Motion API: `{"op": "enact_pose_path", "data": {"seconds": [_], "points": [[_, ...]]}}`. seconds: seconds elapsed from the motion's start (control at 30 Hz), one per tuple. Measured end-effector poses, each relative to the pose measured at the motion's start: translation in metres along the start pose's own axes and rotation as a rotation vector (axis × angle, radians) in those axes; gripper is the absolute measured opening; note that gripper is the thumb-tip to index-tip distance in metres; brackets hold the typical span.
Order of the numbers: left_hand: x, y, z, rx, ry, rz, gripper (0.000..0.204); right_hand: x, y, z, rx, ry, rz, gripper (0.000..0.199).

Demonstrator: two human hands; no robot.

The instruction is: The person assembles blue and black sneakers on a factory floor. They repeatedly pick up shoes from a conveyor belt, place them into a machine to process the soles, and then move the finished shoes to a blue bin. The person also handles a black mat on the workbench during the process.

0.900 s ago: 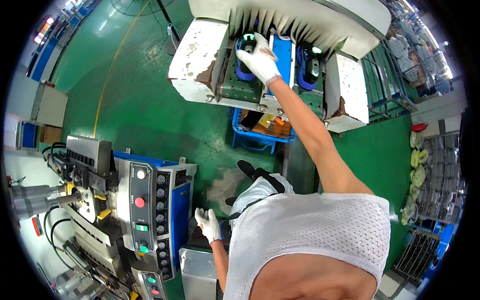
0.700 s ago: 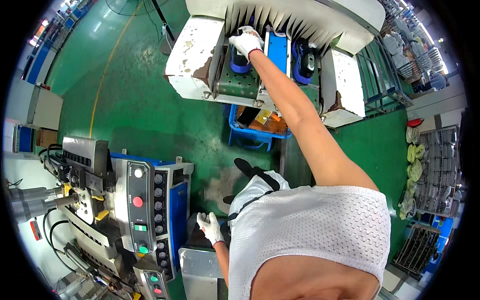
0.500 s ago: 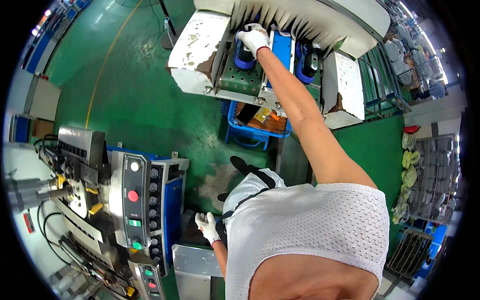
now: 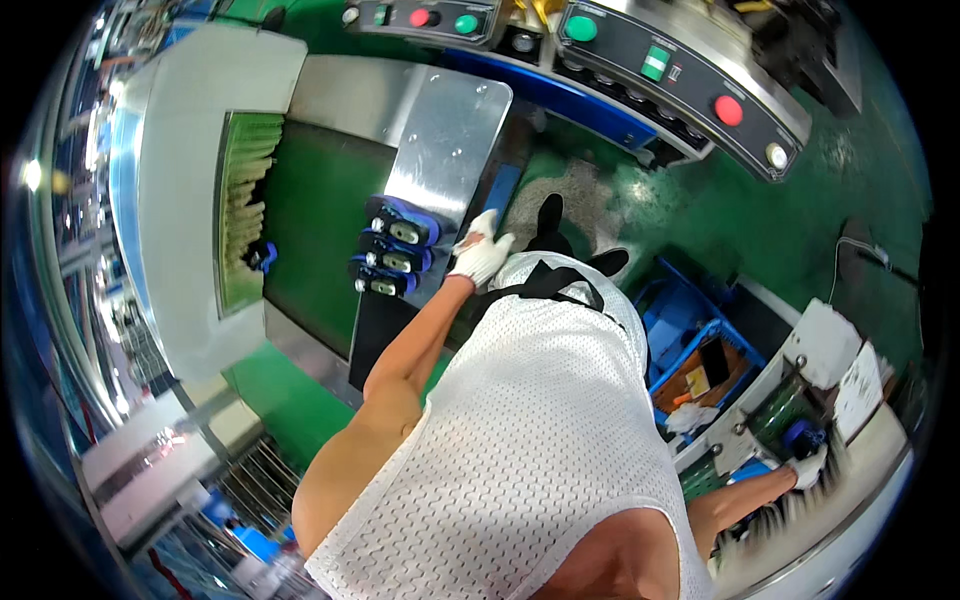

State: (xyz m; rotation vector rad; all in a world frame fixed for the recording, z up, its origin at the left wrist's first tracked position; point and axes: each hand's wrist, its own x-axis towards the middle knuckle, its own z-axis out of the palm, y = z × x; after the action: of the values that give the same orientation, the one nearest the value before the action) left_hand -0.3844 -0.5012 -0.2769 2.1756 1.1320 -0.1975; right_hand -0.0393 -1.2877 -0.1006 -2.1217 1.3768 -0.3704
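Note:
My left hand point(image 4: 480, 258), in a white glove, is open with its fingers apart. It holds nothing and hovers beside a metal plate point(image 4: 447, 140). Near it, three dark shoes with blue soles lie side by side: the top shoe point(image 4: 404, 228), the middle shoe point(image 4: 395, 255) and the bottom shoe point(image 4: 383, 281). At the far right my gloved right hand point(image 4: 808, 470) is closed against the end of a dark blue shoe point(image 4: 800, 437), its fingers partly hidden. That shoe sits by the bristle curtain point(image 4: 770, 520) of a white machine, on a green perforated bed point(image 4: 785, 405).
At left, a green conveyor point(image 4: 320, 215) enters a white housing point(image 4: 180, 200) through bristles, with another blue shoe point(image 4: 262, 256) at the opening. A control panel point(image 4: 690, 85) with buttons crosses the top. A blue basket point(image 4: 745, 375) holding small items stands before the right-hand machine.
My body and view have swung left, bringing the conveyor and three shoes into sight. My left hand has risen toward these shoes. My right hand stays at the shoe by the bristles.

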Motion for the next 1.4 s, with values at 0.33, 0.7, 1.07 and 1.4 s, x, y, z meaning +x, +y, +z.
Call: {"op": "enact_pose_path", "data": {"seconds": [0.33,0.7,1.07,1.4], "points": [[-0.054,-0.068,-0.053,-0.56,0.58,-0.514,0.075,0.043,0.019,-0.028,-1.033,0.051,-0.619,0.069],[0.068,-0.116,-0.041,-0.354,0.681,-1.071,0.088,-0.03,0.028,-0.032,-1.043,0.035,-0.607,0.063],[0.052,-0.017,-0.082,-0.907,-0.045,-0.365,0.052,-0.053,0.024,0.002,0.612,-0.119,0.011,0.025],[-0.018,0.334,-0.001,-0.228,-0.779,0.729,0.078,-0.116,-0.006,-0.002,0.736,-0.032,-0.114,0.049]]}}
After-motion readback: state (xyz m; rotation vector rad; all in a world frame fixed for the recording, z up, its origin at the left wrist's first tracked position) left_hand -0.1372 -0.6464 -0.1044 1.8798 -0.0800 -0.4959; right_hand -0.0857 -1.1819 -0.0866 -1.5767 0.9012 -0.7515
